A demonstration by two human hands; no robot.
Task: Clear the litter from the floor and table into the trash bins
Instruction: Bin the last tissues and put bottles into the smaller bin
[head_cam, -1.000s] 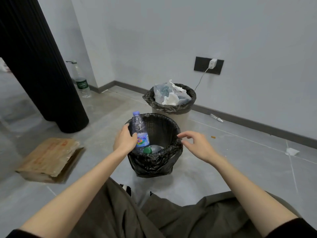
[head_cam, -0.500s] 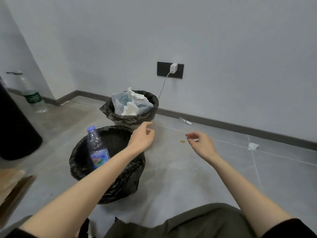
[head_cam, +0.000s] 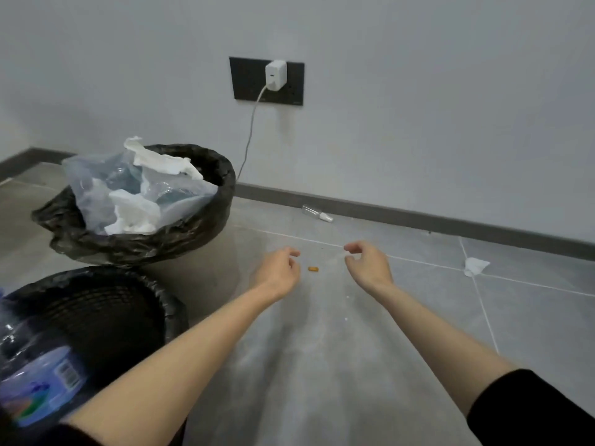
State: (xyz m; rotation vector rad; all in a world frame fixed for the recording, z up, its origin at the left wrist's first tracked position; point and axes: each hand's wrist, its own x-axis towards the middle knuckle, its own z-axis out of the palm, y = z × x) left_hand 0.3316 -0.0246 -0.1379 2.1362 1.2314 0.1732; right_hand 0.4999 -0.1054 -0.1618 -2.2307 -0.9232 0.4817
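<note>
While both my hands hang over the grey floor [head_cam: 322, 365], the thing I am after is the small orange scrap [head_cam: 313, 269] lying on the tile between them. It sits just right of my left hand [head_cam: 278, 273] and left of my right hand [head_cam: 368, 268], and in this view the left fingertips are the nearer ones. Neither hand touches it; I cannot tell how high above the tile they are.

My left fingers are loosely curled and hold nothing. My right thumb and forefinger are bent toward each other with a clear gap, also empty.

The scrap is short and stubby, and its long axis runs left to right across my view, roughly along the baseboard [head_cam: 418, 220]. Its two ends look alike from here, so I cannot say which way it points. I judge a pinch across its narrow width, from near side to far side, would suit it best.

Farther off, a small clear bottle [head_cam: 317, 213] with a white cap lies against the baseboard, cap to the right. A crumpled tissue [head_cam: 476, 266] lies well out to my right. The near bin [head_cam: 161, 304] and the full far bin [head_cam: 222, 175] both stand to my left.
</note>
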